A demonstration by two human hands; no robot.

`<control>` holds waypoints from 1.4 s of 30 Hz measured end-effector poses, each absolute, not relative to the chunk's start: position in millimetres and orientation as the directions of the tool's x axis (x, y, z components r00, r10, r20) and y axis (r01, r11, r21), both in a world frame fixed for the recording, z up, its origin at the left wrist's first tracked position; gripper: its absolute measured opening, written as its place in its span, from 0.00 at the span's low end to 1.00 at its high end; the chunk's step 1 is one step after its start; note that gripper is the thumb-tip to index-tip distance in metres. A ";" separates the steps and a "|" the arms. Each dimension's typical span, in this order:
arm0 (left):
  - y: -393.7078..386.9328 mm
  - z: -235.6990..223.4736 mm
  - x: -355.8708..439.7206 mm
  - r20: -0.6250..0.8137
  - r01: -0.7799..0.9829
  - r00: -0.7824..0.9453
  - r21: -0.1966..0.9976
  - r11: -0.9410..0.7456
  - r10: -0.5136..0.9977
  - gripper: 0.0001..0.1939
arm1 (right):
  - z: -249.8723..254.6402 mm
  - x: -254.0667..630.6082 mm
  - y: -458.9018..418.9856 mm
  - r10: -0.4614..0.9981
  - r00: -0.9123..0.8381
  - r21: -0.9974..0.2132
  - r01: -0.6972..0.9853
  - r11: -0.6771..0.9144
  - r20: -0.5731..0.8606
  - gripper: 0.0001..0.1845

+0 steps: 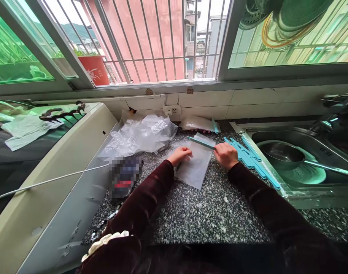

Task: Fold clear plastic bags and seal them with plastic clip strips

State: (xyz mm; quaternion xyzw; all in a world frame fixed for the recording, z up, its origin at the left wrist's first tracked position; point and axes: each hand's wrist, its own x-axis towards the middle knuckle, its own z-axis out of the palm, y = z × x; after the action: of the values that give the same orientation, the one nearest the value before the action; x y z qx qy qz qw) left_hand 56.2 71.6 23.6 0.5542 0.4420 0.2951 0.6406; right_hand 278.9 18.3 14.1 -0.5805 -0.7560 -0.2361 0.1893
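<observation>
A translucent plastic bag lies on the speckled counter between my hands. Across its top edge runs a teal sealing strip, slanting down toward the right. My right hand is closed around the strip's right end. On the bag's left side, my left hand is closed, its curled fingers gripping the bag near the top; the fingertips are partly hidden. Several loose blue sealing strips lie in a heap just right of my right hand.
Crumpled clear plastic lies at the back left, with a packaged bundle by the wall. A blurred-out phone-like object with a white cable is on the left. A sink holding a pan borders the right side.
</observation>
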 end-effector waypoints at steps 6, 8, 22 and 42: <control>101.6 27.4 56.0 -0.304 0.071 0.376 0.951 0.300 0.875 0.11 | 25.3 304.3 52.5 0.828 0.000 0.035 0.999 -0.024 0.561 0.10; 109.0 28.9 57.9 -0.266 -0.046 0.342 0.953 0.299 0.901 0.11 | 28.2 306.8 63.5 0.824 0.087 -0.029 0.996 -0.086 0.560 0.10; 175.0 14.2 121.5 -0.020 -0.114 -0.207 0.993 -0.003 0.978 0.14 | 27.4 286.8 135.4 0.804 0.502 -0.342 0.852 -0.396 0.319 0.14; 161.6 -17.5 99.7 0.106 0.008 -0.143 0.994 -0.106 0.984 0.24 | 13.3 282.1 134.1 0.836 0.424 -0.272 0.899 -0.343 0.348 0.19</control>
State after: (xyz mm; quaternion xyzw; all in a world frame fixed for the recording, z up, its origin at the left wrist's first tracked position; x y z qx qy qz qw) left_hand 99.7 161.6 -17.5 0.4888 0.5074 0.5606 0.4352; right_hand 282.1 134.1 13.3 -0.8160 -0.5317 -0.0733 0.2145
